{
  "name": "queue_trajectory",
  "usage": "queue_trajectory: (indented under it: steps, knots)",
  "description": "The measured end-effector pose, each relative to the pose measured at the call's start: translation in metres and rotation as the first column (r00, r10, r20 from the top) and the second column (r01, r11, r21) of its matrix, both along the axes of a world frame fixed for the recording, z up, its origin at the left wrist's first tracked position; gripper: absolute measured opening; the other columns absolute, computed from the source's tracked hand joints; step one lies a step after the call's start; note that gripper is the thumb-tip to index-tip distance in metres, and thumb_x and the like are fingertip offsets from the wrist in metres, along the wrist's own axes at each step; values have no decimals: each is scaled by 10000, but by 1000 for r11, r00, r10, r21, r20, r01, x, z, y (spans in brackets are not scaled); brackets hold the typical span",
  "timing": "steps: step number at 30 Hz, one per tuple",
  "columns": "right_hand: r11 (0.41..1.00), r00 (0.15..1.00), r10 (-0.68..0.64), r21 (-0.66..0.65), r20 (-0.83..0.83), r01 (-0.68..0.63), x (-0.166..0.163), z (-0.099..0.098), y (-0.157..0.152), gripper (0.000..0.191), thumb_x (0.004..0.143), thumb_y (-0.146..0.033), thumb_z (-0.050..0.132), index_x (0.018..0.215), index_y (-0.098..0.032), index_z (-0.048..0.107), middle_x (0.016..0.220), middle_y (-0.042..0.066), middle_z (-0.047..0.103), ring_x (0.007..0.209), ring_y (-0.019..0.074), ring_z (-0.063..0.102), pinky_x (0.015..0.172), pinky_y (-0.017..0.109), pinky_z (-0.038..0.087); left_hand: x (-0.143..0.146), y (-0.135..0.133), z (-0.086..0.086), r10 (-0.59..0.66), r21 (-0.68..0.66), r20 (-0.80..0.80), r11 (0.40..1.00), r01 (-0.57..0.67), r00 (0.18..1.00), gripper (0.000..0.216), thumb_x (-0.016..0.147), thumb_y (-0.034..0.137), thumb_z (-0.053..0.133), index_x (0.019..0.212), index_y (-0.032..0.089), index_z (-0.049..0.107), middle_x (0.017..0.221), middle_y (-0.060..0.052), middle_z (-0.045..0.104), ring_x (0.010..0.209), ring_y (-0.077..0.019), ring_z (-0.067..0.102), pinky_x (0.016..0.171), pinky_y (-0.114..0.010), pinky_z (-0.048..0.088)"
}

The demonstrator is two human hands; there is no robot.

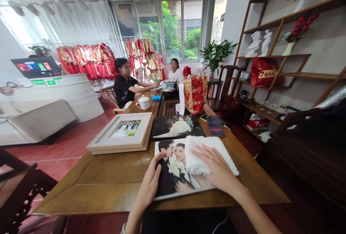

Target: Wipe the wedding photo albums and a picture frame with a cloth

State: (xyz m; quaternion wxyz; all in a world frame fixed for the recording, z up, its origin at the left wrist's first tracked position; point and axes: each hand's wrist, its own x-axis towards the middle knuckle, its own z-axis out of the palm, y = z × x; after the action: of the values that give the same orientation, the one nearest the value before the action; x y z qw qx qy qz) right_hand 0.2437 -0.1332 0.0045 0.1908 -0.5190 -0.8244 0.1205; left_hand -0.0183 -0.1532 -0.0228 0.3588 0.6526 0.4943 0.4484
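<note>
A wedding photo panel (173, 169) of a couple lies flat near the table's front edge. My left hand (150, 181) rests against its left edge, fingers stretched out along the border. A folded white towel (224, 154) covers the panel's upper right part and overhangs its right side. My right hand (216, 163) lies flat on the towel with fingers spread, pressing it against the picture. Just behind is a dark photo panel (177, 127) showing a white gown. Stacked white frames (119, 133) sit to the left, the top one holding a small outdoor photo.
A phone (215, 126) with a cable and a green-edged phone (204, 117) lie right of the panels. Beyond stand a paper bag (196, 95), a white lidded cup (144, 103) and a blue box (156, 98). Two people (125, 86) sit at the far end.
</note>
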Motion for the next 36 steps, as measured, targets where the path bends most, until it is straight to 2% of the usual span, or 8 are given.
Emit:
queue_trajectory:
  steps: [4, 9, 13, 17, 22, 27, 31, 36]
  knots:
    - [999, 998, -50, -8, 46, 50, -43, 8, 5, 709, 675, -140, 547, 1372, -251, 485, 1488, 60, 388, 1395, 304, 241, 1135, 538, 114, 0, -1, 4, 23, 8, 3, 1000, -23, 1000, 458, 973, 438, 321, 1355, 200, 409, 1463, -93, 434, 1405, -208, 305, 1184, -411, 151]
    - [979, 979, 204, -8, 0, -204, -82, 3, -36, 730, 715, -180, 580, 1413, -294, 399, 1516, 47, 338, 1424, 276, 154, 1152, 519, 23, -2, -1, 6, 79, -14, 55, 997, -78, 995, 491, 965, 500, 311, 1357, 225, 418, 1481, -79, 407, 1411, -230, 292, 1178, -426, 165]
    - [903, 902, 427, 8, 64, -429, -80, -5, -61, 603, 827, -268, 584, 1404, -283, 409, 1500, 95, 364, 1409, 322, 202, 1138, 564, 114, -4, 0, 2, 88, -18, 164, 996, -86, 982, 547, 960, 539, 274, 1376, 208, 400, 1478, -108, 412, 1391, -242, 338, 1167, -441, 202]
    - [853, 852, 522, 4, 36, -522, -47, 0, -68, 538, 838, -195, 553, 1347, -354, 478, 1465, 21, 427, 1378, 274, 305, 1142, 506, 191, -4, 1, -1, 115, 28, 130, 992, -120, 985, 468, 961, 488, 341, 1313, 219, 490, 1454, -104, 444, 1380, -247, 357, 1162, -446, 211]
    - [975, 974, 215, -39, -77, -218, 6, 3, -48, 863, 559, -34, 434, 1359, -357, 477, 1469, -42, 411, 1396, 229, 272, 1159, 516, 129, -3, 2, -2, 49, 143, -93, 989, -35, 994, 373, 874, 350, 573, 1237, 266, 563, 1464, -91, 412, 1384, -279, 339, 1140, -465, 250]
    - [999, 995, -36, 24, -92, 38, 23, -8, 6, 805, 535, -51, 424, 1306, -243, 557, 1421, 27, 481, 1367, 242, 328, 1144, 507, 185, -4, 3, -3, 3, 149, -166, 989, 22, 986, 400, 860, 292, 589, 1257, 289, 535, 1468, -88, 391, 1387, -289, 328, 1137, -497, 245]
    - [994, 994, -84, 60, -62, 88, 13, -10, 18, 759, 553, -48, 445, 1278, -226, 582, 1409, 43, 495, 1360, 257, 331, 1141, 518, 170, -2, 3, -2, 4, 144, -191, 989, 24, 982, 395, 875, 286, 567, 1267, 286, 518, 1471, -88, 382, 1392, -285, 319, 1142, -504, 231]
    - [999, 1000, -17, 49, -17, 18, 13, -14, -25, 874, 507, -29, 425, 1331, -304, 524, 1469, -23, 413, 1398, 241, 253, 1155, 528, 104, 2, 0, 0, 15, 149, -236, 989, 21, 972, 385, 897, 279, 529, 1280, 286, 492, 1470, -83, 382, 1394, -265, 318, 1146, -488, 232]
